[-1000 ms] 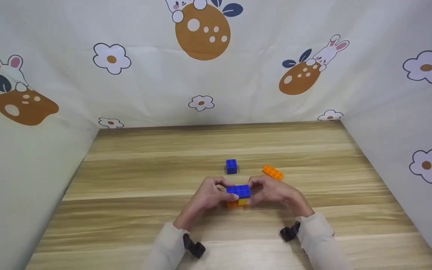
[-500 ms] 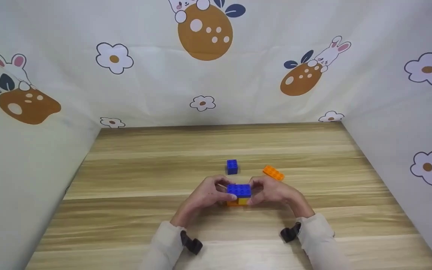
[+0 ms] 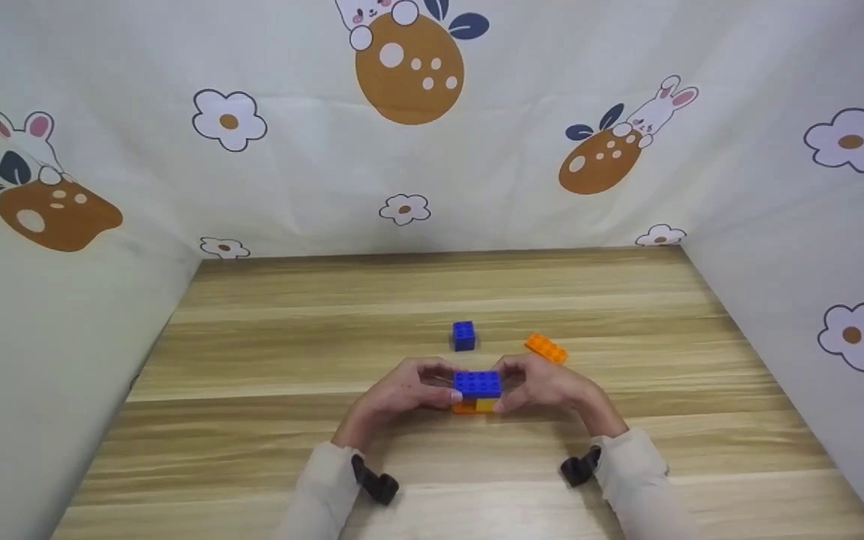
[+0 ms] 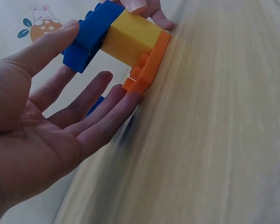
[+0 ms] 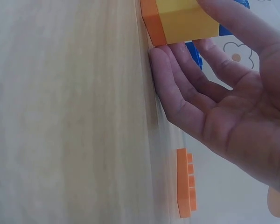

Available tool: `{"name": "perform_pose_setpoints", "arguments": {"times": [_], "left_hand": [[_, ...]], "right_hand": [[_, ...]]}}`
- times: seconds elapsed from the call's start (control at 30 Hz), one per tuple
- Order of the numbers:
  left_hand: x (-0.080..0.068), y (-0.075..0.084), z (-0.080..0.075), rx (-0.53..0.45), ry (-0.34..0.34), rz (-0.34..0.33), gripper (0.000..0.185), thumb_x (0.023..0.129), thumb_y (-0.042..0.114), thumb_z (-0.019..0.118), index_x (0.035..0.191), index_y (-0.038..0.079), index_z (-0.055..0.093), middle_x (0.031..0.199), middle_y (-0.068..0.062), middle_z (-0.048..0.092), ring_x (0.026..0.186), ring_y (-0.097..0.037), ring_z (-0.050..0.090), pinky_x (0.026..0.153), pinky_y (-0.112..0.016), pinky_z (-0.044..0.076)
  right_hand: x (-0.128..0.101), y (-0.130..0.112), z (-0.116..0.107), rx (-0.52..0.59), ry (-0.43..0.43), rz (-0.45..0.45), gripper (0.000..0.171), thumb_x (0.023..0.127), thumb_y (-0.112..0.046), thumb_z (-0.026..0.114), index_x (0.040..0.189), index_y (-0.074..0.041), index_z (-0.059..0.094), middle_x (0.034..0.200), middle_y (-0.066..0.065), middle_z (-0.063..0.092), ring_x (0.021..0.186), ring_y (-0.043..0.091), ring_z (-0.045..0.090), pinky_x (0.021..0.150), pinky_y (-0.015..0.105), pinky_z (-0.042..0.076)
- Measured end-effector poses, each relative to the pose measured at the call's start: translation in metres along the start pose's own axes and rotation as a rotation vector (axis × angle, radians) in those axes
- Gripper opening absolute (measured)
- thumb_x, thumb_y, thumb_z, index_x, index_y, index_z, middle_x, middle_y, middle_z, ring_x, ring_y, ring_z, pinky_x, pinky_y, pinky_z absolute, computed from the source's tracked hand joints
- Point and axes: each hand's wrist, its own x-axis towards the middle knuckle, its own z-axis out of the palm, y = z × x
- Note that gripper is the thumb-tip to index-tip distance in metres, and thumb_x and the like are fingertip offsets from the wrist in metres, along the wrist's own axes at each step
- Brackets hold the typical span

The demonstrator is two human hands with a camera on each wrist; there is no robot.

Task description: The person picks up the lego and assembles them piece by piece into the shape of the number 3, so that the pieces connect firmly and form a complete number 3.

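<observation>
**Pressing the blue top brick onto the stack, both hands steadying it**

Landmark: the brick stack [image 3: 476, 391], sitting on the tabletop [image 3: 267, 450] at centre, near the person.

Nearest, two sleeves with wrist cameras are coming in from the bottom edge. The left hand [image 3: 402, 391] is flanking the stack's left side, the right hand [image 3: 544, 384] its right side. Left fingers [image 4: 100, 119] are lying fairly straight, tips touching the orange base plate [image 4: 147, 70], thumb resting on the blue top brick [image 4: 91, 35]. Right fingers [image 5: 177, 88] are likewise extended against the base, thumb over the yellow block [image 5: 189, 21]. No real pinch, more a two-sided press.

Stack order, bottom to top: orange plate, yellow block, blue brick.

Judgement: the seating step looks nearly finished. The next move likely calls for releasing the stack without tipping it, then reaching past it.

Just behind the stack, a small blue cube [image 3: 463, 334] is standing loose. Behind and right of the stack, an orange flat brick [image 3: 545, 347] is lying apart from both.
</observation>
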Motion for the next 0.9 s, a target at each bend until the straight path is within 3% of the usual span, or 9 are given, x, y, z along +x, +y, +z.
{"name": "perform_pose_setpoints", "arguments": {"times": [0.2, 0.47, 0.6, 0.73, 0.9], "left_hand": [[0.001, -0.003, 0.0, 0.031, 0.02, 0.012, 0.047, 0.087, 0.027, 0.079, 0.128, 0.009, 0.066, 0.126, -0.012, 0.07, 0.11, -0.017, 0.067, 0.089, -0.027, 0.056], [0.002, -0.003, 0.001, -0.049, 0.0, 0.009, 0.048, 0.086, 0.025, 0.08, 0.129, 0.007, 0.064, 0.126, -0.013, 0.069, 0.107, -0.018, 0.068, 0.088, -0.029, 0.058], [0.002, -0.002, -0.001, -0.011, 0.007, -0.002, 0.048, 0.086, 0.028, 0.079, 0.129, 0.01, 0.065, 0.128, -0.011, 0.068, 0.112, -0.019, 0.066, 0.092, -0.03, 0.057], [0.001, -0.003, -0.002, 0.006, 0.007, -0.027, 0.049, 0.086, 0.03, 0.079, 0.13, 0.013, 0.064, 0.13, -0.009, 0.067, 0.115, -0.02, 0.066, 0.095, -0.032, 0.056], [0.001, -0.003, -0.001, -0.013, -0.002, -0.026, 0.049, 0.086, 0.027, 0.08, 0.13, 0.011, 0.064, 0.128, -0.01, 0.068, 0.113, -0.021, 0.067, 0.093, -0.033, 0.057]], "right_hand": [[-0.001, -0.001, -0.002, -0.019, -0.015, 0.014, 0.04, 0.081, -0.023, 0.085, 0.115, -0.011, 0.067, 0.114, 0.005, 0.07, 0.103, 0.019, 0.061, 0.105, 0.047, 0.047], [-0.006, -0.004, -0.014, -0.004, -0.038, -0.036, 0.04, 0.087, -0.02, 0.078, 0.122, -0.006, 0.065, 0.121, 0.015, 0.07, 0.111, 0.028, 0.068, 0.1, 0.042, 0.054], [-0.005, -0.007, -0.021, 0.014, 0.037, -0.043, 0.036, 0.091, -0.019, 0.073, 0.122, -0.003, 0.066, 0.123, 0.019, 0.068, 0.114, 0.028, 0.066, 0.099, 0.037, 0.054], [0.005, -0.01, -0.023, 0.106, 0.136, -0.005, 0.039, 0.093, -0.019, 0.071, 0.126, 0.001, 0.063, 0.128, 0.024, 0.065, 0.113, 0.023, 0.065, 0.098, 0.036, 0.055], [0.024, -0.012, -0.024, 0.224, 0.263, -0.026, 0.043, 0.093, -0.013, 0.07, 0.129, 0.008, 0.058, 0.131, 0.029, 0.062, 0.11, 0.019, 0.067, 0.094, 0.027, 0.056]]}}
